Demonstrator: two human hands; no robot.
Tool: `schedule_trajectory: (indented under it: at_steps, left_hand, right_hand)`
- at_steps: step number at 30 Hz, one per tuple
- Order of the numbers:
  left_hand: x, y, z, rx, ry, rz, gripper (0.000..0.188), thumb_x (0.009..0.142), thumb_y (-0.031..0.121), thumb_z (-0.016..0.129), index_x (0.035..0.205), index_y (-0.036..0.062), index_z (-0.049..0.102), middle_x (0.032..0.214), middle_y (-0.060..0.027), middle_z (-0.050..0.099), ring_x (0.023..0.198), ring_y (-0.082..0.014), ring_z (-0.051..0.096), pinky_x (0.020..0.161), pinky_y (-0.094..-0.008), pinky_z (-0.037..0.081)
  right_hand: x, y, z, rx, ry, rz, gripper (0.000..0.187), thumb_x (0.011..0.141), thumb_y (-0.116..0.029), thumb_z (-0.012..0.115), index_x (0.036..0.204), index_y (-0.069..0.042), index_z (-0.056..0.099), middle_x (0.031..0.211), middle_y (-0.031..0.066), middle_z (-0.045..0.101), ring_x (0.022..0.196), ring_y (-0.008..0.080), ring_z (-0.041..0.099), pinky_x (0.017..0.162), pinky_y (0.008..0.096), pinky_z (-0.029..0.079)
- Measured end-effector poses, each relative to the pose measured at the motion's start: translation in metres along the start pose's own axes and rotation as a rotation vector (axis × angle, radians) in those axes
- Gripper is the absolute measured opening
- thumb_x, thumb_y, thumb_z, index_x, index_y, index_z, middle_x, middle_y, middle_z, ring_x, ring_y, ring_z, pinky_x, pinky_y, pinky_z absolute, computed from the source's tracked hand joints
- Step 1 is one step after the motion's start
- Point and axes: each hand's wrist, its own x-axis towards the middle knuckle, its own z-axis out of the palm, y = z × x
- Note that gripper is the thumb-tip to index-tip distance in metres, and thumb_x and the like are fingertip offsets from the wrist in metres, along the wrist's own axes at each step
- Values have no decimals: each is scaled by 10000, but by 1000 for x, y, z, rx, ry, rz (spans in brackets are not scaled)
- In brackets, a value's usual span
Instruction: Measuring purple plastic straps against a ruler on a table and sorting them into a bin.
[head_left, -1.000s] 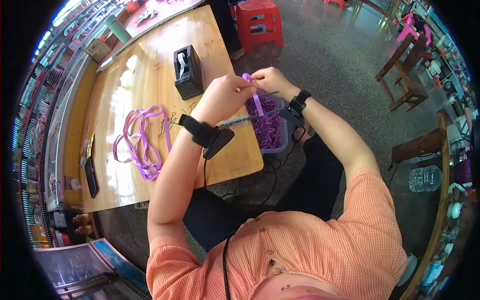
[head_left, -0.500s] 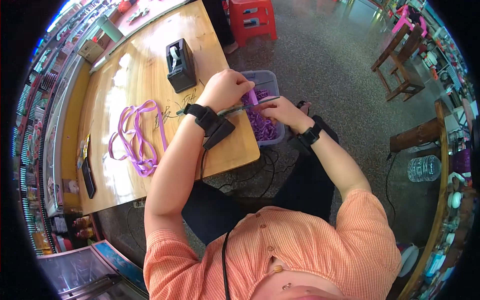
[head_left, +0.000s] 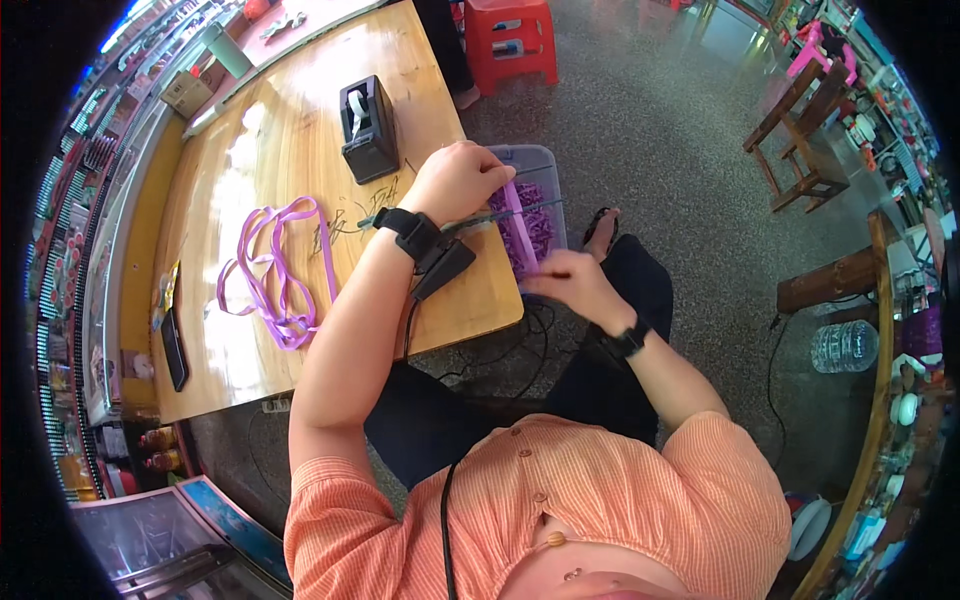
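Most of the left side is taken up by the tabletop [head_left: 420, 75], on which a length of purple ribbon [head_left: 290, 325] has been left in loose loops. Just beyond the near right edge of the tabletop, the tub [head_left: 535, 157] is placed, partly hidden by the hands. Farther along the tabletop, a black tape dispenser [head_left: 375, 140] is set well apart from the work.

The left hand [head_left: 460, 180] is held over the tabletop's right edge, its fingers pinched on the upper end of a strip [head_left: 522, 230]. By the right hand [head_left: 578, 285], somewhat blurred, the lower end appears to be gripped between bent fingers. The strip is thus stretched nearly straight between both hands, above the tub. It is crossed by a thin dark rod [head_left: 485, 217]; whether the two touch cannot be told. Below, small purple pieces [head_left: 545, 235] are gathered in the tub.

The step in hand is judged to be the drawing-out of the strip. For the next move, a firm left pinch and even tension seem to be called for, with the rod kept unsnagged.
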Motion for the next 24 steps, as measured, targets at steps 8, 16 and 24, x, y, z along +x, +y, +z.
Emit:
schedule_trajectory:
  at_steps: [8, 16, 24]
  left_hand:
    - [0, 2, -1, -2, -6, -17, 376, 927, 353, 666, 977, -13, 742, 830, -215, 698, 786, -348, 688, 747, -405, 540]
    - [1, 1, 2, -30, -14, -40, 374, 931, 351, 669, 964, -13, 748, 754, -177, 696, 663, -286, 692, 675, -382, 544]
    - [1, -7, 2, -259, 116, -118, 356, 937, 349, 641, 946, 18, 770, 797, -165, 722, 750, -283, 705, 757, -394, 550]
  right_hand:
    - [-49, -58, 0, 21, -44, -167, 183, 859, -110, 788, 1023, -30, 780, 706, 64, 624, 618, 160, 576, 576, 307, 442]
    - [-44, -86, -19, -23, -27, -268, 173, 857, -50, 774, 1028, -19, 776, 672, 37, 592, 577, 118, 534, 536, 277, 403]
    - [58, -146, -66, -279, 96, -590, 206, 855, -97, 768, 1054, -45, 757, 943, 38, 645, 799, 134, 580, 732, 277, 467]
